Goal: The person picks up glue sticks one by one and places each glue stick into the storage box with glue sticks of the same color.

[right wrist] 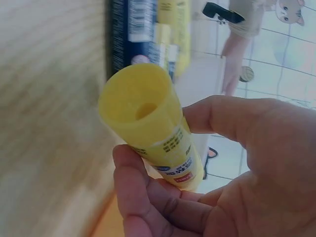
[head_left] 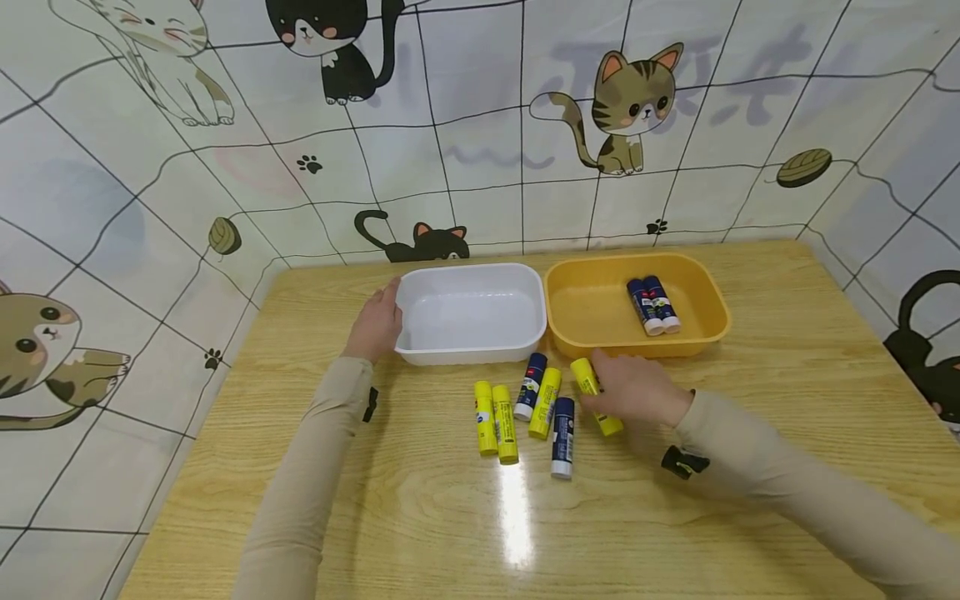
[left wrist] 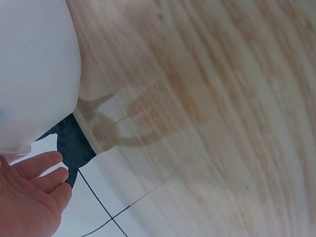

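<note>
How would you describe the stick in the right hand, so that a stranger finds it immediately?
On the wooden table, the yellow tray stands right of the white tray. In front of the yellow one, the right hand grips a yellow stick. It alone is held; the other three yellow sticks lie further left on the table.

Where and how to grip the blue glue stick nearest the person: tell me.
Probably pinch the near half of the blue glue stick from above, across its width: it is slim and lies flat, that half clear of the neighbouring yellow stick.
</note>
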{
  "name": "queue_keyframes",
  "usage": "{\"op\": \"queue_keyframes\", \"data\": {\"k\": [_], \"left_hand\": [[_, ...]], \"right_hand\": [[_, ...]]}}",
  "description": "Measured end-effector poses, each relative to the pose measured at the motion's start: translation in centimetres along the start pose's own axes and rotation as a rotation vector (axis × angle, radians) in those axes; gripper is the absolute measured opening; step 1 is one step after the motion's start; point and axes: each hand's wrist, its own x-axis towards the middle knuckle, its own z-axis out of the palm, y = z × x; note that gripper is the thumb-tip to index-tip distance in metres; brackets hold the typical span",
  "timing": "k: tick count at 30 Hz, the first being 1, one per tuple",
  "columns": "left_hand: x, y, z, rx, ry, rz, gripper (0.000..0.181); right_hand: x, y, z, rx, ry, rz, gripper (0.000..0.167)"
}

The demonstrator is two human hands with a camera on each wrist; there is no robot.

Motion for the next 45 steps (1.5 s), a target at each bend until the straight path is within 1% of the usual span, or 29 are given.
{"op": "queue_keyframes", "data": {"k": [3,6,14,18,22,29,35,42,45], "left_hand": [[-0.1,0.1,-0.2,0.002,-0.002,-0.01,0.053],[-0.2,0.2,-0.3,0.0,-0.002,-0.011,0.053],[-0.1,0.1,-0.1,-0.003,0.003,0.003,0.053],[-0.1,-0.1,0.0,-0.004,0.005,0.001,0.053],[0.0,-0.4,0.1,0.004,0.006,0.004,0.053],[0.3,-0.8,0.3,0.009,0.009,0.018,0.053],[0.4,-0.7,0.4,0.006,0.006,0.012,0.054],[0.2,-0.7,0.4,0.018,0.016,0.021,0.053],[0.2,-0.7,0.4,0.018,0.012,0.019,0.053]], "right_hand": [[0.0,-0.3,-0.8,-0.009,0.022,-0.011,0.041],[-0.2,-0.6,-1.5,0.003,0.028,-0.033,0.04],[-0.4,-1.6,-2.9,0.013,0.054,-0.13,0.035],[-0.2,-2.1,-3.2,0.02,0.044,-0.145,0.033],[0.2,-2.6,-3.3,0.042,0.022,-0.14,0.032],[1.5,-3.2,-3.2,0.064,-0.009,-0.153,0.034],[2.9,-3.9,-3.1,0.097,-0.032,-0.158,0.039],[4.5,-4.5,-3.4,0.135,-0.031,-0.195,0.032],[5.3,-4.6,-3.5,0.153,-0.045,-0.186,0.033]]}}
